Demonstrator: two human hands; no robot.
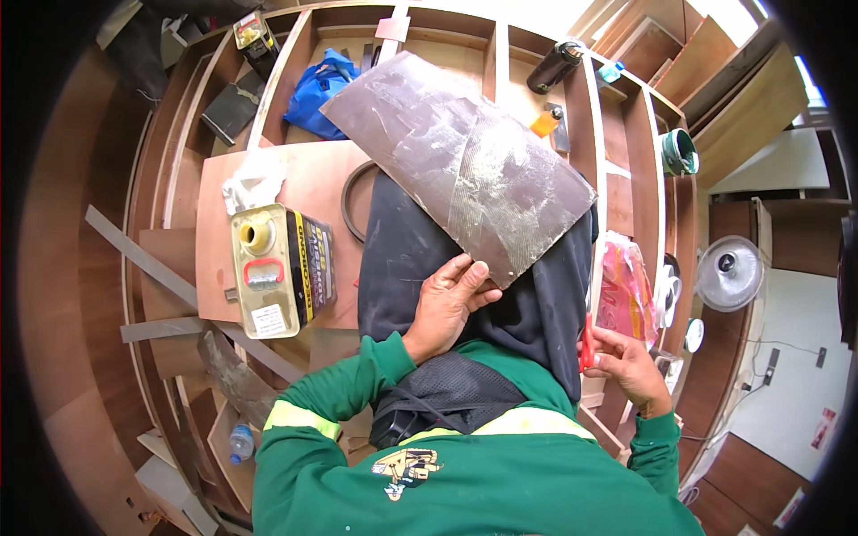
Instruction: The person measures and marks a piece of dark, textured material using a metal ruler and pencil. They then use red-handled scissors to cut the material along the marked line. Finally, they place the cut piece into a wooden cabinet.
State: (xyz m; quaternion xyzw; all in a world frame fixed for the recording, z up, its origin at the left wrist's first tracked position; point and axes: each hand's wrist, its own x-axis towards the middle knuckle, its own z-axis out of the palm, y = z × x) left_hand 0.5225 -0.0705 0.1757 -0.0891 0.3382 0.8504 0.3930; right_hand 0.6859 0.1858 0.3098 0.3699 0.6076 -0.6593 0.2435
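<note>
A dark brown rectangular sheet, smeared with pale glue-like streaks and fine comb lines, lies slanted across my thighs. My left hand pinches its near edge, thumb on top and fingers partly beneath. Beside my right thigh, my right hand is closed around a slim red tool; its working end is hidden, so its kind cannot be told. To the left, a rectangular metal tin with an open round spout and red handle stands on a pinkish-brown board.
Open wooden framing surrounds me. Within it are a blue plastic bag, a black bottle and a small orange bottle. A red plastic package lies at right. Grey strips and a water bottle are at left.
</note>
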